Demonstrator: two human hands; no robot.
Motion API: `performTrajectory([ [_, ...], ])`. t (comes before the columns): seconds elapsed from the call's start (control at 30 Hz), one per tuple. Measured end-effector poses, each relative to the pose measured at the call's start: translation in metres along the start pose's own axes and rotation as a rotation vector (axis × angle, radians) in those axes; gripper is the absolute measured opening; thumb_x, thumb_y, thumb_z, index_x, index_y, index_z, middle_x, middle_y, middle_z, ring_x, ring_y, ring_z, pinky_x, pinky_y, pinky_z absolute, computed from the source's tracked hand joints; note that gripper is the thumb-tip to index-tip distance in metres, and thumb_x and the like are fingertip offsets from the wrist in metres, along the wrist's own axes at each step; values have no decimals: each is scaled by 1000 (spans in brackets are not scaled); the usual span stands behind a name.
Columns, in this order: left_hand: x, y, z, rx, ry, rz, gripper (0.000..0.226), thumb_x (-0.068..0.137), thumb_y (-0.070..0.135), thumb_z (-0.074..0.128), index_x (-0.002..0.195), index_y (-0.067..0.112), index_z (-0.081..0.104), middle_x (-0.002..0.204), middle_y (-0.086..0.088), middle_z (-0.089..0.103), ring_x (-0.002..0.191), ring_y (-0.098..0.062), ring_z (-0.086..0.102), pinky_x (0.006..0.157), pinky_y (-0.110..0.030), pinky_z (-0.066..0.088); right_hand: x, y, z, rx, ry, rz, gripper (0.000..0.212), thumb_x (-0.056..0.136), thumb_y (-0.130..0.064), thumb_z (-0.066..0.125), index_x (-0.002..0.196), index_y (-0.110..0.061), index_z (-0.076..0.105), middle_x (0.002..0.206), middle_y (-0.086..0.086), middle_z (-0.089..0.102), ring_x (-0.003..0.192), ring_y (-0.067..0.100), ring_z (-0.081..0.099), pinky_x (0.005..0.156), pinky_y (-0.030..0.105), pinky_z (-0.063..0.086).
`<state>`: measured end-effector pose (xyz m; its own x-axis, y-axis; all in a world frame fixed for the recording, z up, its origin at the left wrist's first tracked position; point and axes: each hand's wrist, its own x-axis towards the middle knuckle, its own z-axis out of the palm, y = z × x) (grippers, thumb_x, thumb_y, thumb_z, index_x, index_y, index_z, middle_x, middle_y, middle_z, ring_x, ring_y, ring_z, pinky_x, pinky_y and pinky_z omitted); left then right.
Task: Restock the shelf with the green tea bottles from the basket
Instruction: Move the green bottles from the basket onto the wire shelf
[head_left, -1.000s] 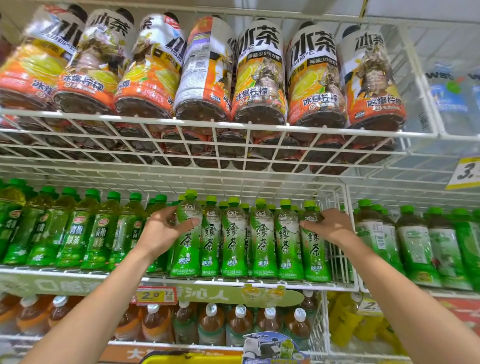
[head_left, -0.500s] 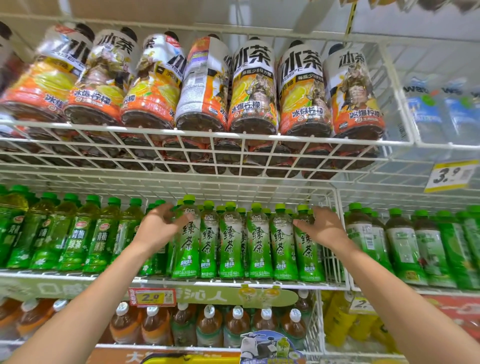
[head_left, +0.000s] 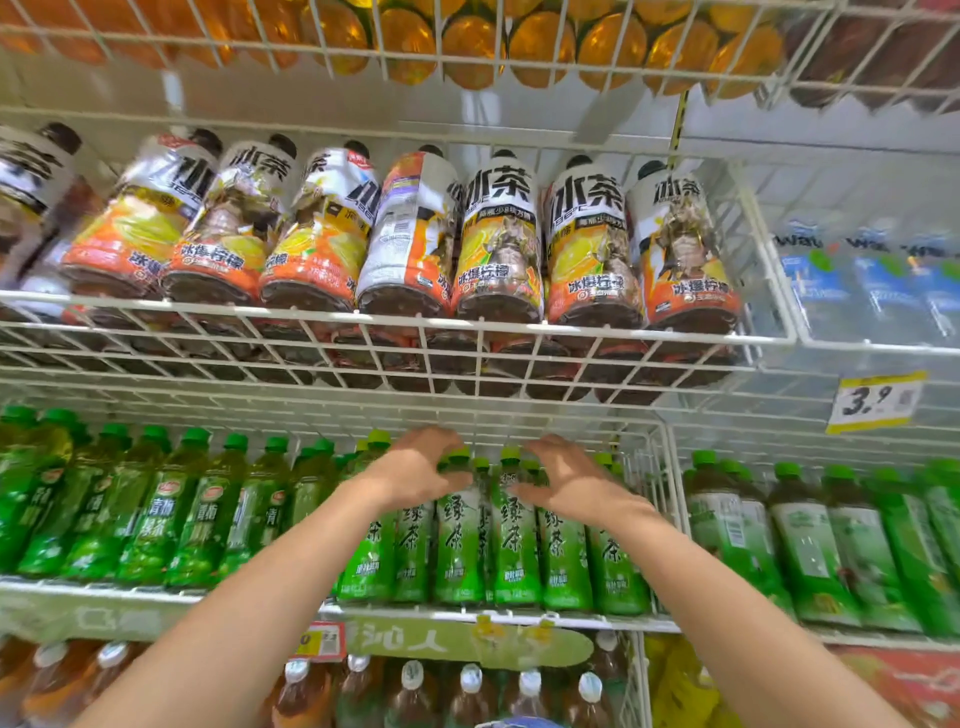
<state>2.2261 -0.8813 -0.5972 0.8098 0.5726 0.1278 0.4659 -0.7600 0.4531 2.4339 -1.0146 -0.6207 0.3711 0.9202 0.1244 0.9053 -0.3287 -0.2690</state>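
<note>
A row of green tea bottles with green caps and white-green labels stands upright on the middle wire shelf. Both my arms reach up to them. My left hand rests against the necks of the bottles left of centre, its fingers spread and curled over a cap. Just right of centre, my right hand has its fingers apart against the bottle shoulders. Neither hand lifts a bottle. The basket is out of view.
Darker green bottles fill the shelf to the left, and more green bottles stand beyond a wire divider on the right. Iced tea bottles lie on the shelf above. Brown tea bottles stand below. A 3.9 price tag hangs at right.
Both hands have moved inward from the two ends of the green tea row to its middle. The view has tilted upward.
</note>
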Motion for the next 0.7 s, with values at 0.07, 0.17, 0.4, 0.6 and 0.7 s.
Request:
performTrajectory([
  [0.07,19,3,7,159,-25,8,64,91,49,66,146,23,46,151,-1,49,135,-23,49,113,-42,42,14,1,6,-68,-33,-23,81,85,-65,64,152,-28,36,160,1,34,139,29,46,111,47,44],
  [0.17,42,2,13,275,-63,0,61,92,45,66,143,17,48,145,-6,51,129,-26,51,106,-39,45,30,8,9,-155,-71,-76,85,87,-63,64,154,-21,32,162,6,30,137,31,47,109,45,46],
  [0.4,70,-22,28,160,-145,-27,43,85,40,75,120,24,56,124,0,62,105,-20,60,93,-36,51,53,26,13,-89,-167,-163,90,88,-61,66,157,-14,31,161,10,33,145,26,34,119,40,31],
  [0.6,75,-23,35,117,-68,-54,51,74,43,83,112,23,56,108,5,56,99,-19,57,85,-37,51,58,24,21,-48,-113,-124,75,80,-63,71,139,-20,51,138,6,58,123,24,54,102,44,48],
  [0.7,74,-22,38,102,-57,-59,56,74,41,84,118,20,56,112,3,57,101,-19,56,83,-33,47,59,23,23,-48,-102,-135,70,82,-58,74,136,-18,53,135,7,59,120,24,55,100,43,49],
])
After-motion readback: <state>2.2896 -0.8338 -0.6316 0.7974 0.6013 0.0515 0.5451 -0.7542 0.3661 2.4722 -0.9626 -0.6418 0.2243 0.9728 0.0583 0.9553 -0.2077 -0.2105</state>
